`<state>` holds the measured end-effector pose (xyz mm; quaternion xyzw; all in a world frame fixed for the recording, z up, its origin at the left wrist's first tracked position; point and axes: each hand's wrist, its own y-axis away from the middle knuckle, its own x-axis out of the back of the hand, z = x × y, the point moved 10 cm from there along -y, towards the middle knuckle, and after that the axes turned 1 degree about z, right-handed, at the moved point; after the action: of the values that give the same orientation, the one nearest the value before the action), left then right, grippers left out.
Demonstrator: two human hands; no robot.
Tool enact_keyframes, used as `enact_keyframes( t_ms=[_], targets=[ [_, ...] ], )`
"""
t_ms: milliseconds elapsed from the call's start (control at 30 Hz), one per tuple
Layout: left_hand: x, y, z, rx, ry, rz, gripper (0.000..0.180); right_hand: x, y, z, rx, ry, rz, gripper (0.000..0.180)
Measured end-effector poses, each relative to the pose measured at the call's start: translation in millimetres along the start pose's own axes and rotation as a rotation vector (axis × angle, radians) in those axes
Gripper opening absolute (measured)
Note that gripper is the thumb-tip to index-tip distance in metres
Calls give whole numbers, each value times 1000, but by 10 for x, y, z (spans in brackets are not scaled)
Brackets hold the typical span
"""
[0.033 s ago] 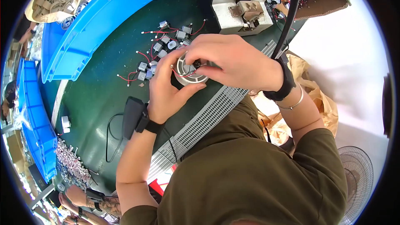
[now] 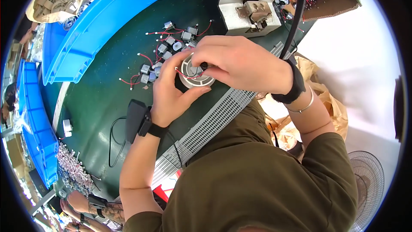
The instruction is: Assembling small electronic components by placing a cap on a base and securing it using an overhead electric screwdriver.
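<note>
Left forearm (image 2: 139, 161) angles up from the lower edge; left grip (image 2: 182, 77) cupped in a C, fingers curved over the top, thumb (image 2: 199, 91) stretched right underneath. Right forearm (image 2: 314, 114) slants in from lower right, wrist roughly level; right grip (image 2: 207, 68) back up, fingers bent, thumb (image 2: 216, 75) opposite the index. Both grips nearly meet, chest-front.

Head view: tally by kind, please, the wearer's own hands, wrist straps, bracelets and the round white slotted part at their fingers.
Hands: 2 (left hand, right hand)
Black wrist straps: 2 (left strap, right strap)
Bracelet: 1, on the right arm
Round white part: 1
Total: 6
</note>
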<state>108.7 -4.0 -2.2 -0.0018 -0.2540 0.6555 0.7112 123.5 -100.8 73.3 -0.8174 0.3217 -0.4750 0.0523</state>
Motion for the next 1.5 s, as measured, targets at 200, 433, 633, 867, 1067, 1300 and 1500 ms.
enact_keyframes(
  t_ms=[200, 433, 633, 867, 1067, 1300, 1500],
  targets=[
    [45, -54, -28, -37, 5, -121, 73, -169, -127, -220, 120, 266, -240, 20],
    [259, -73, 319, -91, -104, -95, 87, -98, -256, -186, 100, 127, -287, 28],
    [4, 19, 782, -437, -716, -34, 46, 892, -881, -166, -55, 40, 804, 77],
    [-57, -6, 657, -418, -567, -68, 41, 1217, -1510, -171, 278, -613, 940, 57],
    [-27, -2, 685, -454, -550, -38, 43, 1704, -483, -174, 175, -709, 809, 39],
    [-24, 33, 588, -461, -551, 17, 41, 1637, 115, 256, 177, -690, 798, 45],
    [-28, 48, 592, -443, -570, 7, 42, 1664, 241, 350, 291, -659, 844, 43]
  ],
)
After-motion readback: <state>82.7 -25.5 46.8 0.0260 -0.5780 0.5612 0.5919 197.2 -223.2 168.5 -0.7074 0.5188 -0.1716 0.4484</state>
